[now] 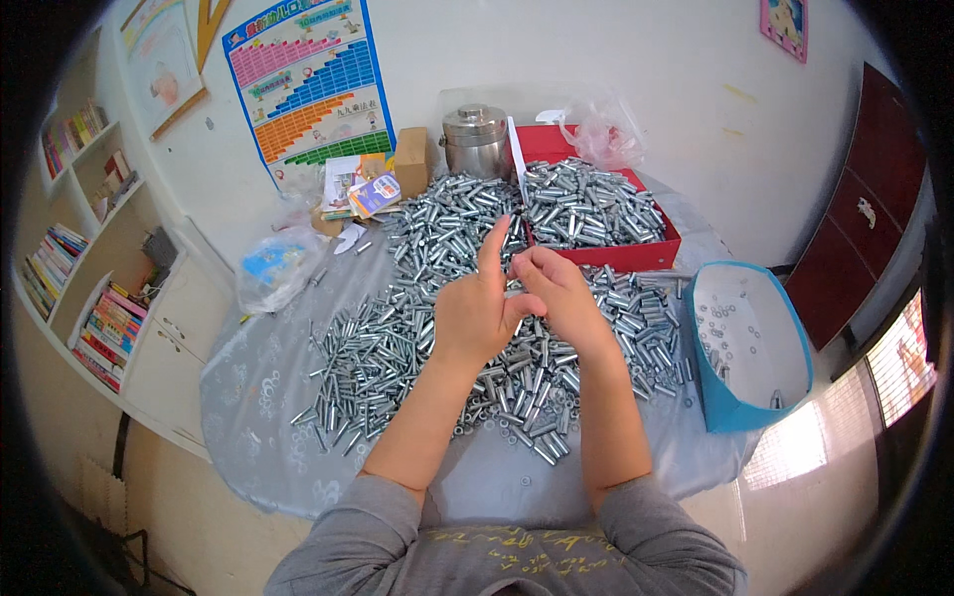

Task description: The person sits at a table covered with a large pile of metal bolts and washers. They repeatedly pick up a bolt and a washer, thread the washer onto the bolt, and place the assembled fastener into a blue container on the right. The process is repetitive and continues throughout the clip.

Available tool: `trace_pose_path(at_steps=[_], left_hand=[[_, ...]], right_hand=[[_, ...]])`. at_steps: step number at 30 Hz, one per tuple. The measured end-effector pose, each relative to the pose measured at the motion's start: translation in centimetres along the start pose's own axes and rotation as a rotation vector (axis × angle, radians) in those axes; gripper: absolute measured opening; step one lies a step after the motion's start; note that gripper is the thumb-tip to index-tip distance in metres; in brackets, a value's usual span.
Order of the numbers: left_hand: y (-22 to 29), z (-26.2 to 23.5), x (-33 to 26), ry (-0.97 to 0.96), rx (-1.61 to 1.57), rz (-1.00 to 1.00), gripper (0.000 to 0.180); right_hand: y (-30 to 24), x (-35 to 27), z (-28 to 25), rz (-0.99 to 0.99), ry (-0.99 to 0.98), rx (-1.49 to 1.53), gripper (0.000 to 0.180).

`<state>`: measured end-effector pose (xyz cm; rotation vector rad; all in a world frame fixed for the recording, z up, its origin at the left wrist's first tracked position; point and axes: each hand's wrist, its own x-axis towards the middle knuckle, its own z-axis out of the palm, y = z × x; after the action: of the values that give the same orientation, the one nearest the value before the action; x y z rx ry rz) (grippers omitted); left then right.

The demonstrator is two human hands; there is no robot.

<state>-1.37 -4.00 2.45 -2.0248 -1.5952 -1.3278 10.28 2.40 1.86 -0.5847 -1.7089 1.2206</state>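
Note:
Both my hands meet above a large heap of metal anchor bolts (pixel 383 343). My left hand (pixel 477 308) has its index finger stretched upward and its thumb out toward the right; its other fingers are hidden. Close against it, my right hand (pixel 561 303) is closed, fingers bent and tips drawn together in the gap between the left thumb and index finger. Whatever the right fingertips pinch is too small or too covered to make out. Loose washers and nuts (pixel 487 412) lie at the near side of the heap, below my wrists.
Behind the heap stand a red box (pixel 606 258) full of bolts, a steel pot (pixel 475 139) and a cardboard box (pixel 410 162). A blue fabric bin (pixel 735 412) holding scattered washers and some bolts is at the right. A plastic bag (pixel 278 268) lies at the left.

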Motion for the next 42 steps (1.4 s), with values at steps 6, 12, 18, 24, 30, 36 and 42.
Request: trace_pose_path(at_steps=[6,12,18,24,30,36,42], left_hand=[[0.4,0.6,0.3,0.024,-0.090,-0.060,0.084],[0.3,0.6,0.5,0.080,-0.117,-0.082,0.080],[1.0,0.5,0.8,0.076,-0.144,-0.021,0.072],[1.4,-0.1,1.6,0.077,-0.182,0.018,0.068],[1.1,-0.8,0.9,0.100,-0.252,0.040,0.068],[0.2,-1.2,0.8,0.098,-0.223,0.066,0.061],[-0.7,0.1,1.2,0.125,-0.147,0.046,0.053]], right_hand=[[-0.9,0.1,-0.3,0.053,0.015,0.118,0.019],[0.1,0.0,0.3,-0.052,0.089,0.103,0.020],[-1.8,-1.0,-0.8,-0.016,0.066,-0.056,0.024],[-2.6,-1.3,-0.8,-0.076,0.114,-0.221,0.032],[-3.4,-1.9,-0.4,-0.017,0.065,-0.179,0.030],[-3.6,-1.8,0.1,0.012,-0.082,-0.053,0.025],[-2.2,-0.9,1.2,-0.030,0.057,0.084,0.026]])
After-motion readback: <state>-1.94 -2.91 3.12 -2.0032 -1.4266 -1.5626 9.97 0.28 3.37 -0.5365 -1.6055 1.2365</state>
